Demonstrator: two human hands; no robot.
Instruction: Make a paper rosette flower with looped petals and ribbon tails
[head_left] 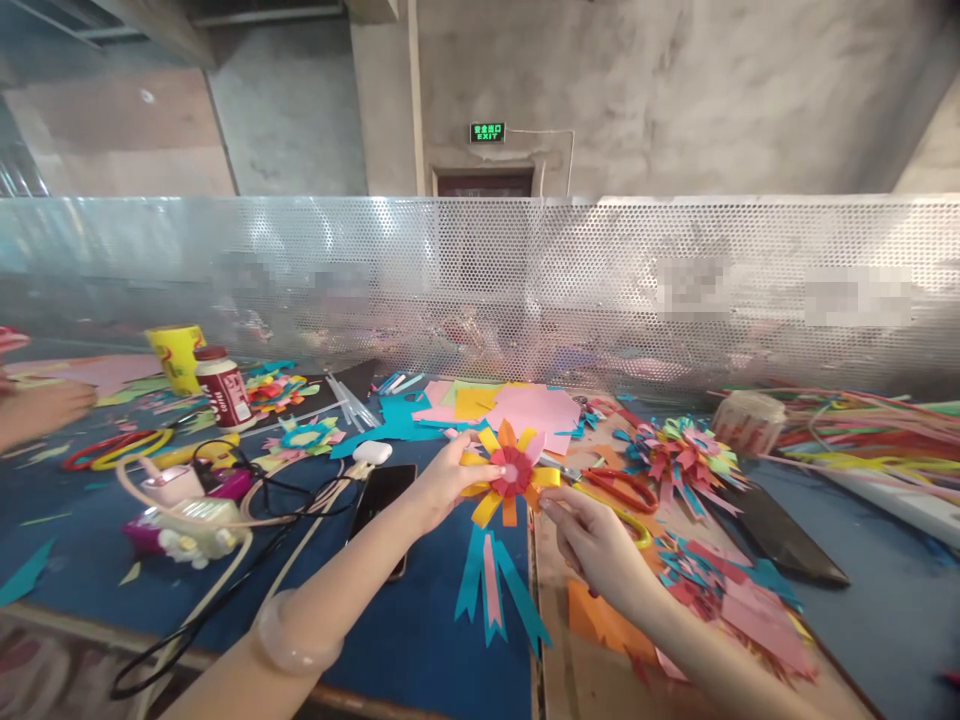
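Observation:
Between my two hands is a paper flower (513, 472) with a red centre and yellow, orange and pink looped petals. My left hand (450, 482) grips its left side, with the thumb near the red centre. On the right edge, the fingers of my right hand (581, 525) pinch a petal. Just below the flower are teal and pink paper ribbon strips (491, 590) with notched ends; whether they are joined to it I cannot tell. Scissors with red handles (622, 488) lie right behind my right hand. A dark phone (384, 500) is partly covered by my left forearm.
Coloured paper sheets (517, 412) lie behind the flower. Finished-looking paper flowers (682, 455) and scraps (720, 590) are to the right. A brown bottle (223, 388), yellow cup (176, 358) and cables (255, 500) stand or lie left. Another person's hand (45, 408) is at far left. A perforated metal panel (480, 280) borders the table.

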